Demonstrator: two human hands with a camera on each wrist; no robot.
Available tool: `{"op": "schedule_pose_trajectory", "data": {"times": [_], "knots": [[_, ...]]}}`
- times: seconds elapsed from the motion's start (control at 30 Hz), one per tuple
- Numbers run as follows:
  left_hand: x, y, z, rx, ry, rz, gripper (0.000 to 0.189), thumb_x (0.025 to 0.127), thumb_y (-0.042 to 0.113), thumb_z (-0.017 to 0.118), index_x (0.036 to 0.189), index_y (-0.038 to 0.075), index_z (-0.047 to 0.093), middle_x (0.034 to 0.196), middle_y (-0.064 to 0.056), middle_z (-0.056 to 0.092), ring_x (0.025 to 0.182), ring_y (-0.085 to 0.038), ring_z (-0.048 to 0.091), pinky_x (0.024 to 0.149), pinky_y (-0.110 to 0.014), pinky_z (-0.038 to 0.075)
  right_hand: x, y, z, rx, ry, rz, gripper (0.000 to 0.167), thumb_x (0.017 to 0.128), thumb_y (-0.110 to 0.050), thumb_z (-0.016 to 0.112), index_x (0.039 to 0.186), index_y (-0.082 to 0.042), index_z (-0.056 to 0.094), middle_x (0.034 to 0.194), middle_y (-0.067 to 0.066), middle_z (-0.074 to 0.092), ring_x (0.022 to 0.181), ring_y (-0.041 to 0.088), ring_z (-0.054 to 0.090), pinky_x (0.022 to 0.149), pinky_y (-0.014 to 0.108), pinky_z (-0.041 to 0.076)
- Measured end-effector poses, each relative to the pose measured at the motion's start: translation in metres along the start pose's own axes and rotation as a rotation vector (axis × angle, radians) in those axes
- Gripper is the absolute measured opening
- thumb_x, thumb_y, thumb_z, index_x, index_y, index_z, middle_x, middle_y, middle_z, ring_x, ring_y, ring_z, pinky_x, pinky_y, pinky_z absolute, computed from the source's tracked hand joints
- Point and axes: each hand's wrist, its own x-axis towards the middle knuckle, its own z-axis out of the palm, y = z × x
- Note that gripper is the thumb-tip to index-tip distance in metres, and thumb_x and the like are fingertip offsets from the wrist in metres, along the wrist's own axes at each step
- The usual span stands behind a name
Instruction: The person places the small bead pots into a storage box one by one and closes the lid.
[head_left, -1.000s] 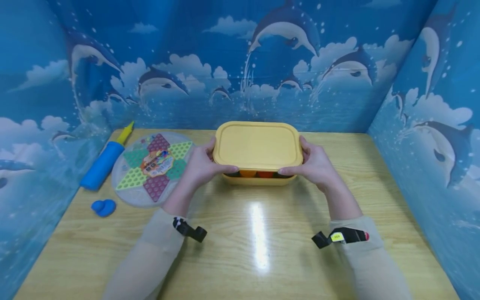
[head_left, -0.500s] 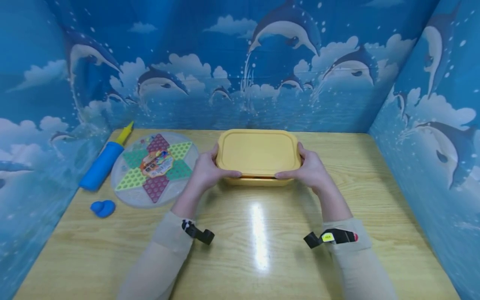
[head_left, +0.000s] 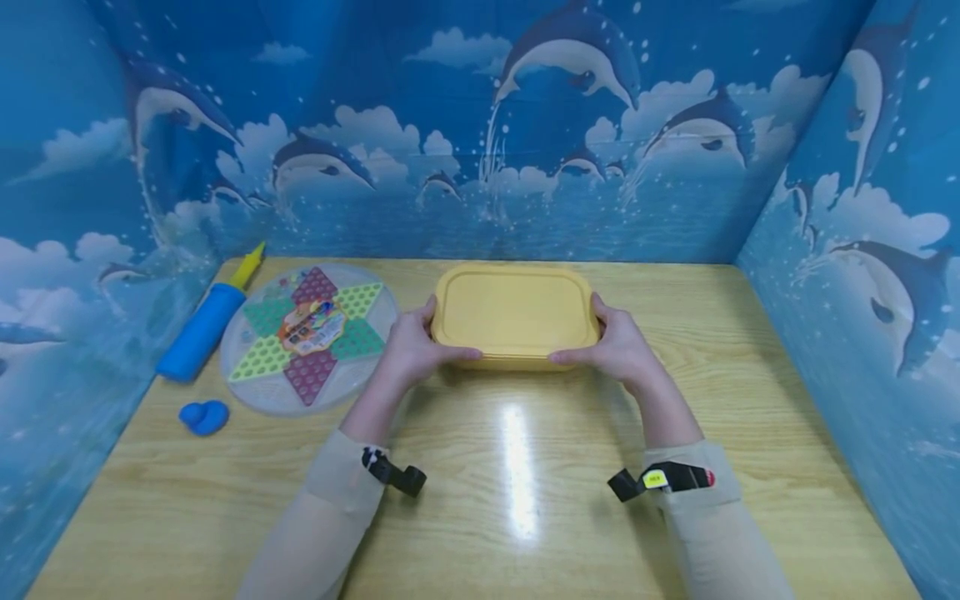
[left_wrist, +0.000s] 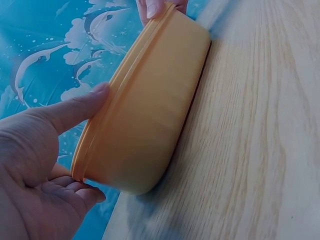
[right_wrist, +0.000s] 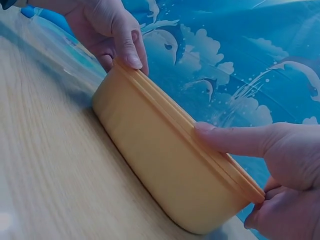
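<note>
A yellow rectangular lid with rounded corners lies over a matching yellow plastic box near the back of the table. My left hand grips the lid's left end, its thumb along the front rim and its fingers under the edge at the side. At the opposite end my right hand holds the lid the same way, thumb on the front rim. In both wrist views the lid's edge sits down along the box's rim. The box's contents are hidden beneath the lid.
To the left lies a round Chinese checkers board with a coloured star. Beside it are a blue hand pump with a yellow nozzle and a small blue knobbed piece. Dolphin-print curtains enclose the wooden table.
Both hands have lowered the lid and brought it slightly toward me. The gap at the front, where orange, red and dark items showed, is covered now.
</note>
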Motion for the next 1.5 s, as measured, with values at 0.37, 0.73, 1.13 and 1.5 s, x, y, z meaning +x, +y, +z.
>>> {"op": "schedule_pose_trajectory", "data": {"times": [0.37,0.73,1.13,1.5], "knots": [[-0.002,0.0,-0.004,0.09,-0.039,-0.036,0.14,0.064,0.053,0.101,0.167,0.004,0.02,0.165,-0.02,0.036,0.148,-0.032,0.042,0.122,-0.044,0.039,0.003,0.006,-0.002,-0.057,-0.024,-0.023,0.143,0.073,-0.041,0.101,0.167,-0.002,0.001,0.175,0.016,0.007,0.159,0.03,0.016,0.129,0.046,0.025],[-0.005,0.0,-0.015,0.402,0.059,0.244,0.116,0.089,0.069,0.075,0.169,0.01,0.015,0.167,-0.023,0.032,0.151,-0.038,0.036,0.123,-0.052,0.038,0.002,0.019,-0.025,-0.402,-0.029,-0.291,0.107,0.1,-0.059,0.068,0.169,-0.007,0.005,0.176,0.01,-0.002,0.161,0.033,0.005,0.13,0.057,0.013],[-0.011,-0.003,-0.011,0.715,-0.133,0.297,0.109,0.099,0.079,0.045,0.165,-0.003,0.015,0.173,-0.019,0.004,0.16,-0.036,0.009,0.131,-0.048,0.016,-0.004,0.018,-0.028,-0.664,-0.173,-0.233,0.106,0.101,-0.073,0.05,0.168,-0.003,0.007,0.175,0.011,-0.012,0.158,0.049,-0.001,0.128,0.065,0.012],[-0.014,0.001,-0.008,0.715,-0.14,0.301,0.109,0.099,0.079,0.047,0.165,-0.003,0.017,0.173,-0.021,0.006,0.16,-0.038,0.012,0.13,-0.049,0.018,-0.008,0.012,-0.029,-0.693,-0.186,-0.215,0.11,0.1,-0.075,0.051,0.167,0.002,0.009,0.174,0.016,-0.011,0.158,0.048,0.002,0.128,0.064,0.014]]}}
